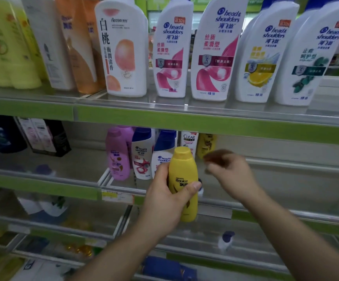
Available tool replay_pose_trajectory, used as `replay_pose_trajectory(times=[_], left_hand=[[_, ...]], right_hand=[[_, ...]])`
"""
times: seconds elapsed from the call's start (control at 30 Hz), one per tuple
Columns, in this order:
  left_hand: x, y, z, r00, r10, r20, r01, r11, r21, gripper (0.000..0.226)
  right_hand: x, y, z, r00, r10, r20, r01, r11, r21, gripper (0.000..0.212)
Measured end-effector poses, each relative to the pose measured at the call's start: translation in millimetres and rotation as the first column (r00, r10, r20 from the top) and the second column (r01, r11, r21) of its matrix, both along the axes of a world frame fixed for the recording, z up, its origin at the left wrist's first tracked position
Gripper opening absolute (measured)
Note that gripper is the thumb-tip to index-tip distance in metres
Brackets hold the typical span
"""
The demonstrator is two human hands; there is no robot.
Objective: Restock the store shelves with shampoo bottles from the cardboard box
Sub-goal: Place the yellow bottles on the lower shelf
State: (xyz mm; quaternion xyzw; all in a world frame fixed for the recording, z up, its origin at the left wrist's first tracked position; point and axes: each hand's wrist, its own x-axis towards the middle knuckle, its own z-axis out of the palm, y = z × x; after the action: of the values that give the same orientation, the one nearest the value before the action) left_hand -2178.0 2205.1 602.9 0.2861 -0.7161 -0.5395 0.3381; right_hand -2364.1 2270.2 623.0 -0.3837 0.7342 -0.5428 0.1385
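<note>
My left hand grips a small yellow Rejoice shampoo bottle upright in front of the middle shelf. Thumb lies across its label, fingers wrap the back. My right hand hovers just right of the bottle, blurred, fingers loosely curled and holding nothing. Behind the bottle stand a pink bottle, two white Head & Shoulders bottles, a Clear bottle and another yellow bottle. The cardboard box is out of view.
The top shelf carries large bottles: a white peach one and several Head & Shoulders. Dark boxes sit at middle left. Bare shelf space lies right of my right hand. Lower shelves hold a few small bottles.
</note>
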Motion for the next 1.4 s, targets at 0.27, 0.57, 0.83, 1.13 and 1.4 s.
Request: replay_pose_trajectory(times=[0.27, 0.57, 0.83, 1.13, 1.4], left_hand=[[-20.7, 17.3, 3.6, 0.999, -0.044, -0.024, 0.043, 0.997, -0.067, 0.049], [-7.5, 30.0, -18.5, 0.996, -0.012, 0.085, 0.019, 0.997, -0.077, 0.054], [38.0, 39.0, -70.0, 0.985, -0.025, 0.172, 0.010, 0.996, 0.088, 0.059], [78.9, 29.1, -104.0, 0.956, -0.030, 0.290, -0.016, 0.988, 0.154, 0.053], [100.5, 23.8, -130.3, 0.922, -0.097, 0.374, 0.008, 0.973, 0.231, 0.047]], right_hand=[[60.1, 58.6, -18.6, 0.993, 0.114, 0.005, -0.114, 0.993, 0.026, 0.028], [1.1, 43.1, -18.6, 0.986, 0.081, 0.143, -0.075, 0.996, -0.052, 0.021], [-55.6, -15.2, -40.9, 0.986, -0.132, 0.101, 0.129, 0.991, 0.035, 0.021], [-75.4, -50.6, -53.3, 0.973, -0.142, -0.182, 0.182, 0.958, 0.223, 0.034], [-70.1, -64.0, -51.8, 0.954, -0.171, -0.248, 0.242, 0.926, 0.289, 0.032]])
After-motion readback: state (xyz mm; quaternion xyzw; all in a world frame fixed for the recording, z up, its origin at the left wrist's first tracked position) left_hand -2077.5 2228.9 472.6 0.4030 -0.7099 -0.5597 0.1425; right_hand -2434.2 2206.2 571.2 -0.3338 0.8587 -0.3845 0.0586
